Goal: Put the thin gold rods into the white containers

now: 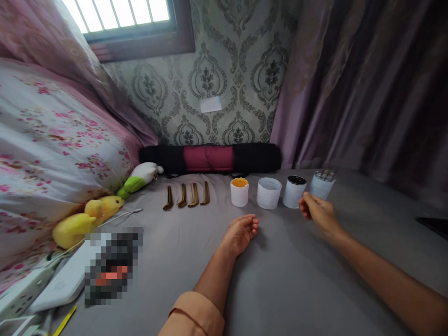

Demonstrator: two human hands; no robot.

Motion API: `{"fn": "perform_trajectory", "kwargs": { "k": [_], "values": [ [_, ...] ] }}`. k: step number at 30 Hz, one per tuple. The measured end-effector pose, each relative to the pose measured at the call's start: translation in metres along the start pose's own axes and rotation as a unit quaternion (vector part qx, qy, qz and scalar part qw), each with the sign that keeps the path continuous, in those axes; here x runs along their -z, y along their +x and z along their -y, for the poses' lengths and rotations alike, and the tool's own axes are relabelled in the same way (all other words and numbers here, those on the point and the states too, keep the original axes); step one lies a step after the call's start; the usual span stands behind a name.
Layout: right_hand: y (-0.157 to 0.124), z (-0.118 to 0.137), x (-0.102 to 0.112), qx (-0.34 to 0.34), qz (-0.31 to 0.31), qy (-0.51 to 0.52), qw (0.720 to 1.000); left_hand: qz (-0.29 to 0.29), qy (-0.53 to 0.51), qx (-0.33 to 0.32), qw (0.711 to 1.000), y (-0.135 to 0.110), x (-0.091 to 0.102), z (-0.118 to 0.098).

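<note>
Several small white-wrapped cups stand in a row on the grey bedsheet [287, 261]: one with orange contents [240, 192], an open white one [269, 192], one with a dark rim [294, 191] and a clear one [321, 183]. My right hand [319, 212] hovers just in front of the clear cup and the dark-rimmed cup, fingers curled, with nothing visibly in it. My left hand [241, 233] rests on the sheet in front of the orange cup, fingers loosely curled and holding nothing. Several bent golden metal pieces [186, 195] lie in a row to the left of the cups.
A black and maroon bolster [210, 158] lies along the wall behind the row. Yellow and green plush toys [87, 217] and a floral quilt [45, 154] fill the left. A white device [61, 282] and a power strip [17, 291] lie at the near left. A curtain [367, 88] hangs on the right.
</note>
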State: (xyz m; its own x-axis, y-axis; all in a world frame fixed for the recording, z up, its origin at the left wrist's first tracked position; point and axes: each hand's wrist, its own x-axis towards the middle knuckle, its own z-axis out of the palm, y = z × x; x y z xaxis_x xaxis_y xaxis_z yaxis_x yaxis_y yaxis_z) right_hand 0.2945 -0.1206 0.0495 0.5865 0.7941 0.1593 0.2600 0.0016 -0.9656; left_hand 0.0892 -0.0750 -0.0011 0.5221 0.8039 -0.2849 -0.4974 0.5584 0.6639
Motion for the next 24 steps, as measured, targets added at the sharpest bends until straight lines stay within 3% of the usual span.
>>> {"fn": "perform_trajectory", "kwargs": {
  "k": [5, 10, 24],
  "values": [
    [-0.013, -0.014, -0.033, -0.046, 0.068, 0.046, 0.996, 0.003, 0.001, 0.003, 1.000, 0.001, 0.000, 0.000],
    [-0.016, -0.023, -0.053, -0.040, 0.103, 0.055, 0.992, 0.004, 0.003, 0.002, 1.000, 0.001, 0.000, 0.001],
    [-0.021, -0.044, -0.060, 0.028, 0.123, -0.005, 0.992, 0.002, 0.010, -0.004, 1.000, 0.000, -0.002, 0.002]
  ]
}}
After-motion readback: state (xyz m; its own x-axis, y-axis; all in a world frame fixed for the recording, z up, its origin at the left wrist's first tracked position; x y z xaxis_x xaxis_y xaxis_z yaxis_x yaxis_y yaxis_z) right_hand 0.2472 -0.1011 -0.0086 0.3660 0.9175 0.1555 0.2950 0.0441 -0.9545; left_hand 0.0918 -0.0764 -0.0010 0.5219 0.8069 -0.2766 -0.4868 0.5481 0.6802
